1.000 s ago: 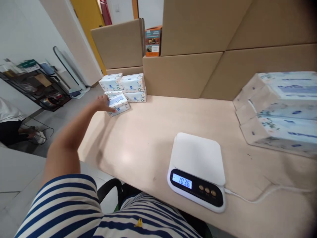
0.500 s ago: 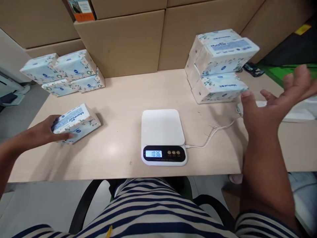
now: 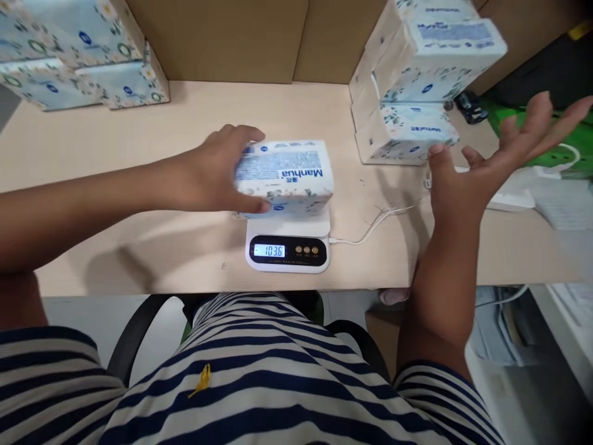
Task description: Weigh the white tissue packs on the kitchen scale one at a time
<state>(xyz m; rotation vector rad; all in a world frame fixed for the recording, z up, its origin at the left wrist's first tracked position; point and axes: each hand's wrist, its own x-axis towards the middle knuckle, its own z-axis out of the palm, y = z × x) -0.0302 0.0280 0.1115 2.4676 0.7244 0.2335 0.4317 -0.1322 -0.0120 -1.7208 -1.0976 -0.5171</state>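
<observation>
single head view from above the wearer's side of the white scale (image 3: 288, 253), facing forward and down over it, near enough to read its digits, striped shirt (image 3: 259, 371) along the frame bottom below the scale, cardboard (image 3: 222, 37) cropped beyond it

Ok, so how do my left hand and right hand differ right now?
Your left hand grips a tissue pack, while your right hand holds nothing. The left hand's fingers close around the pack's end; the right hand's are spread. The left hand is by the scale, the right hand by the right-hand stack. Both are bare.
</observation>
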